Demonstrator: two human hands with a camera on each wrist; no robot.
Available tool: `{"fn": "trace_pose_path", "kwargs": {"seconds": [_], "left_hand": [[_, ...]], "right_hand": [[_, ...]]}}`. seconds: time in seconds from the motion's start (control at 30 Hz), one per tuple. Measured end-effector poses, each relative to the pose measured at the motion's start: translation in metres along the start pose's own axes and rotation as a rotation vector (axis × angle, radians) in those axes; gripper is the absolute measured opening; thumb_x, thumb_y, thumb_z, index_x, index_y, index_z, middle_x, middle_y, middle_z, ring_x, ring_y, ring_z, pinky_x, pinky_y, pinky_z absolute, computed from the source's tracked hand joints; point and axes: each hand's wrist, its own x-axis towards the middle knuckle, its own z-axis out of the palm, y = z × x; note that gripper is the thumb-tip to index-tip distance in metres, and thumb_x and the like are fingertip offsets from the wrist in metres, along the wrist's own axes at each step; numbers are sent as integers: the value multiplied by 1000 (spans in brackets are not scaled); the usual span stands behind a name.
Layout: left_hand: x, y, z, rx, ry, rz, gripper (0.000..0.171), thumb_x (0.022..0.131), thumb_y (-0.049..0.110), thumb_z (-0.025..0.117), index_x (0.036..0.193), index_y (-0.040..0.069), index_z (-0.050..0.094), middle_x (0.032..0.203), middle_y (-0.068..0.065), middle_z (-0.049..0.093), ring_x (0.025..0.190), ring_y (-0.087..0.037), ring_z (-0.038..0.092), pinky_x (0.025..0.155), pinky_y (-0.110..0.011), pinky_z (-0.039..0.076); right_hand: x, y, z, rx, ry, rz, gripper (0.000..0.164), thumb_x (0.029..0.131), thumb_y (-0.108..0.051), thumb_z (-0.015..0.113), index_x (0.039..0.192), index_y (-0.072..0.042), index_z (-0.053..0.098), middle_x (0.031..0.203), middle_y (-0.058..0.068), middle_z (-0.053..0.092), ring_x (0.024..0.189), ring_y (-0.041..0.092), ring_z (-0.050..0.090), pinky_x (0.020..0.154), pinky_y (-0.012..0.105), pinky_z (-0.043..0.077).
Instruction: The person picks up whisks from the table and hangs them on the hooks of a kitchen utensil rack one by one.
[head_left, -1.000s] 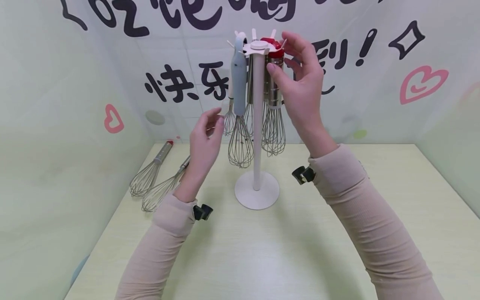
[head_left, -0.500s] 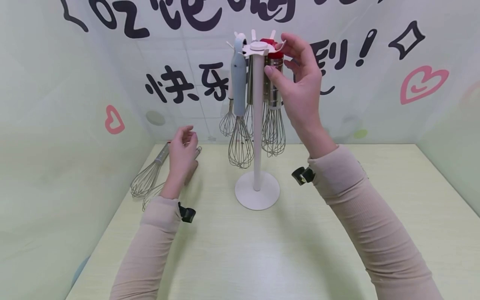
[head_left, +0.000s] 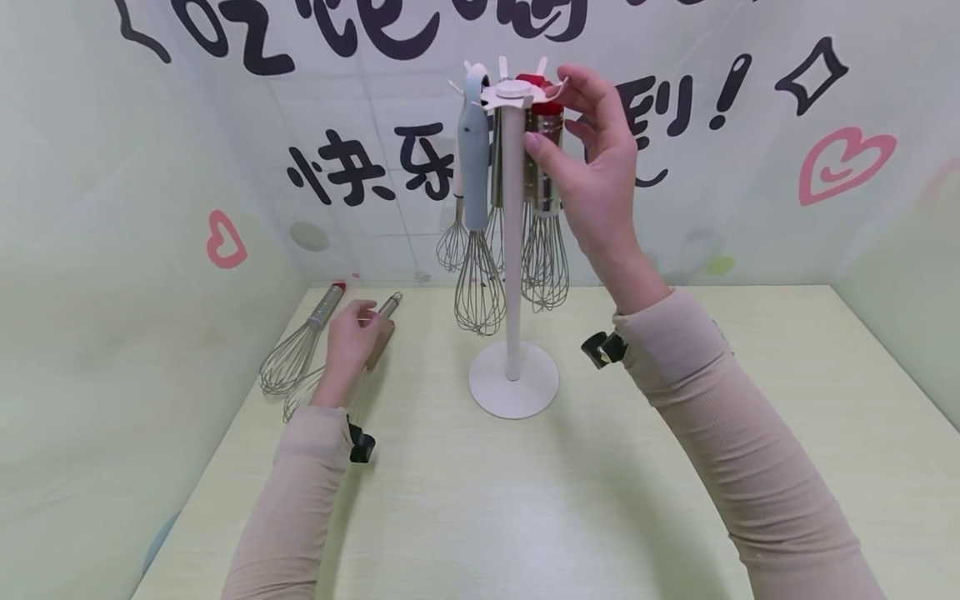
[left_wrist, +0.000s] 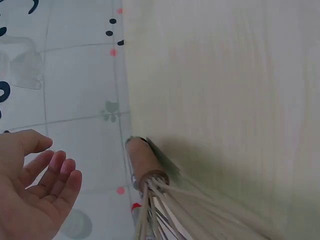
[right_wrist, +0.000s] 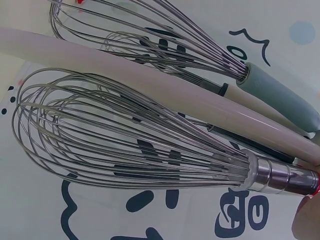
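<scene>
Lowered since the earlier frame, my left arm (head_left: 288, 500) slants across the lower left. Lettered wall (head_left: 750, 208) fills the top, pale counter (head_left: 600, 517) the bottom, white rack (head_left: 513, 275) mid-frame. My right hand (head_left: 600, 171) is raised to its top, grip unclear; left hand (head_left: 351, 342), fingers loosely bent, empty, hangs near the brown-handled whisk (left_wrist: 146, 161), left of centre.

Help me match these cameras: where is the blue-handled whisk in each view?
Head: upper middle, the blue-handled whisk hangs just left of the white pole.
Left wrist: not in it.
Right wrist: across the top, wires at upper left, handle reaching the right edge.
Shared landmark: the backdrop with dark print shows in all three.
</scene>
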Motion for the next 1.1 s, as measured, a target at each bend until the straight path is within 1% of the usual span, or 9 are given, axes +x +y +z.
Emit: {"fn": "trace_pose_path", "kwargs": {"seconds": [0.17, 0.3, 0.4, 0.47, 0.57, 0.67, 0.8, 1.0, 1.1], "left_hand": [[-1, -20, 0, 92, -72, -21, 48, 98, 28, 49, 133, -5, 47, 120, -25, 58, 101, -33, 58, 80, -33, 53], [-1, -31, 2, 117, -93, -42, 61, 96, 48, 47, 130, -3, 51, 111, -20, 60, 86, -25, 58, 64, -22, 47], [0, -37, 3, 145, -104, -45, 65, 95, 53, 46, 127, -3, 53, 109, -20, 61, 81, -23, 57, 61, -21, 45], [1, -40, 3, 187, -107, -27, 59, 97, 47, 47, 123, -5, 54, 110, -23, 62, 82, -25, 58, 61, -23, 46], [3, -43, 5, 237, -110, 11, 46, 99, 31, 49, 121, -9, 54, 113, -28, 62, 88, -31, 60, 67, -29, 51], [4, -42, 6, 257, -117, 30, 38, 98, 18, 50, 121, -11, 54, 114, -31, 61, 91, -35, 60, 72, -35, 53], [4, -42, 7, 259, -130, 23, 36, 96, 12, 49, 123, -12, 52, 116, -31, 60, 92, -35, 59, 74, -37, 53], [3, -44, 11, 292, -129, 27, 36, 93, 7, 51, 125, -10, 53, 119, -32, 58, 102, -39, 57, 89, -48, 52], [2, -45, 12, 302, -127, 28, 37, 88, 0, 54, 124, -10, 54, 120, -32, 58, 107, -41, 57, 93, -51, 50]], "right_hand": [[1, -1, 1, 1, 16, 29, 48, 81, 6, 68, 126, 6, 50, 108, -1, 58, 103, 12, 54, 95, 22, 44], [2, -3, 3, -10, 44, 63, 46, 81, 3, 70, 123, 4, 52, 105, -1, 58, 101, 11, 53, 94, 20, 44], [3, -5, 5, -11, 68, 74, 44, 81, 1, 71, 121, 4, 53, 102, -2, 59, 99, 11, 54, 93, 20, 45], [3, -5, 6, -11, 83, 75, 43, 81, 1, 72, 120, 4, 54, 100, -3, 59, 98, 11, 54, 92, 21, 45], [4, -6, 7, -13, 101, 75, 41, 80, 0, 72, 118, 4, 55, 98, -4, 59, 96, 10, 54, 91, 21, 46], [4, -6, 8, -21, 112, 73, 39, 80, -1, 73, 115, 3, 56, 97, -4, 59, 95, 10, 55, 89, 21, 45], [5, -6, 9, -26, 119, 78, 37, 80, -2, 74, 112, 2, 57, 95, -5, 59, 95, 10, 54, 87, 20, 45], [6, -6, 9, -30, 123, 74, 34, 80, -2, 74, 109, 0, 58, 94, -6, 59, 96, 10, 54, 86, 19, 44], [6, -6, 9, -33, 124, 73, 32, 79, -2, 74, 107, -1, 58, 93, -6, 59, 96, 9, 54, 85, 19, 44]]}}
